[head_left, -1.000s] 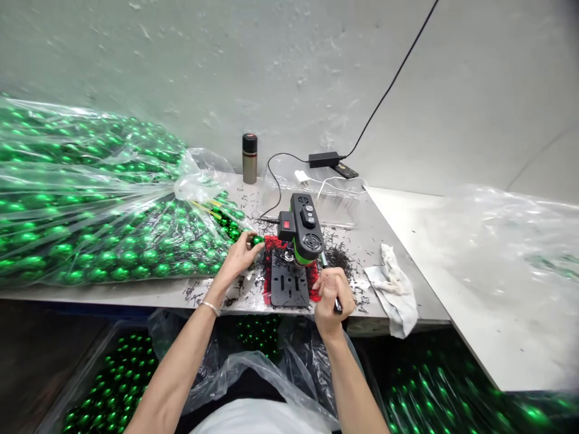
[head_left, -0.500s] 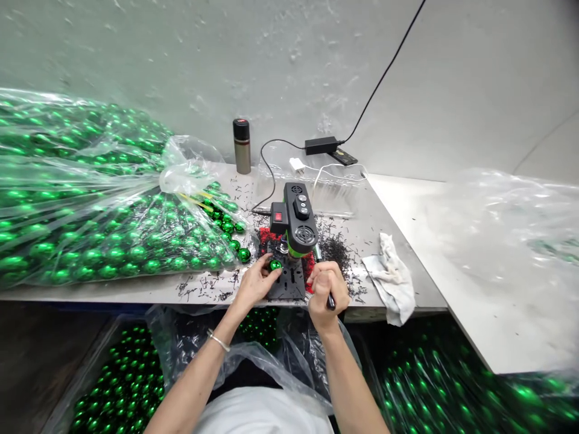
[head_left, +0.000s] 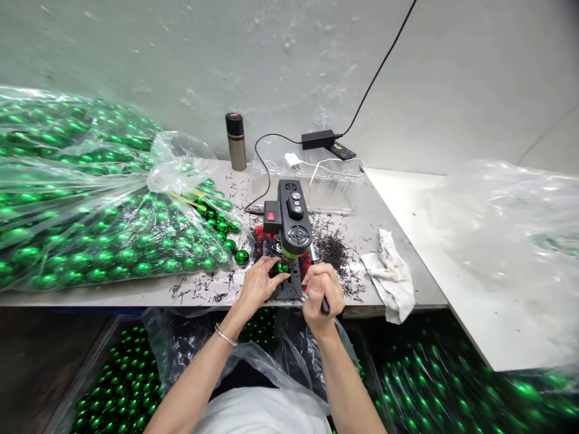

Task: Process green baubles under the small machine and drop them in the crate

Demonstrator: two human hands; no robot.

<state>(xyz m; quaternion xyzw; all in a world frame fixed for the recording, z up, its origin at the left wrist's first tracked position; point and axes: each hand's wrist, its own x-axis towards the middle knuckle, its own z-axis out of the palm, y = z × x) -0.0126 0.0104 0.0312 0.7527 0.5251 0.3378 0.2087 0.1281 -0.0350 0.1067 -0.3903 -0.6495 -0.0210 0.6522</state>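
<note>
Green and glossy, one small ball [head_left: 283, 266] sits on the black base plate under the bench drill [head_left: 293, 218], pinched by the left hand [head_left: 259, 284]. The right hand [head_left: 319, 290] is fisted round the drill's lever [head_left: 324, 305]. One flask [head_left: 236, 141] stands behind the drill, one rag [head_left: 389, 274] right of it, and a bag of balls [head_left: 90, 205] left, too many to count.

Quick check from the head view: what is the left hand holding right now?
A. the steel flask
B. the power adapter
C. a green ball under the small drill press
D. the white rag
C: the left hand pinches a green ball on the black base plate beneath the small drill press, while the right hand grips its lever handle.
</note>
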